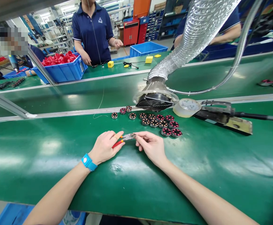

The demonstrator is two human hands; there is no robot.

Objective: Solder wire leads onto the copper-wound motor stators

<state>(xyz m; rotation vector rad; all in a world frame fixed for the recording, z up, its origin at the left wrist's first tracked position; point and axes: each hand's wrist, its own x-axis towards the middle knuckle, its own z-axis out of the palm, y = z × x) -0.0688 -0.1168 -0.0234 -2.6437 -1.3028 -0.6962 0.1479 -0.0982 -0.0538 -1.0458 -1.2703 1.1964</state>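
My left hand (106,144), with a blue band (89,162) at its wrist, is closed round the red and orange handles of a pair of pliers (128,137). The metal jaws point right, toward my right hand (151,146). The fingers of that hand are pinched together right at the tips of the jaws; whatever lies between them is too small to make out. Just beyond my hands, several round motor stators (154,123) with copper or dark pink windings sit grouped on the green bench (56,168). A few more stators (122,111) stand apart to the left.
A fume extractor fan (156,102) hangs on a silver duct (197,34) over the bench. Right of it are a tape roll (187,107) and a soldering iron stand (225,120). A thin wire (101,116) dangles at the left. Co-workers stand and sit beyond a blue bin (63,70) of red parts.
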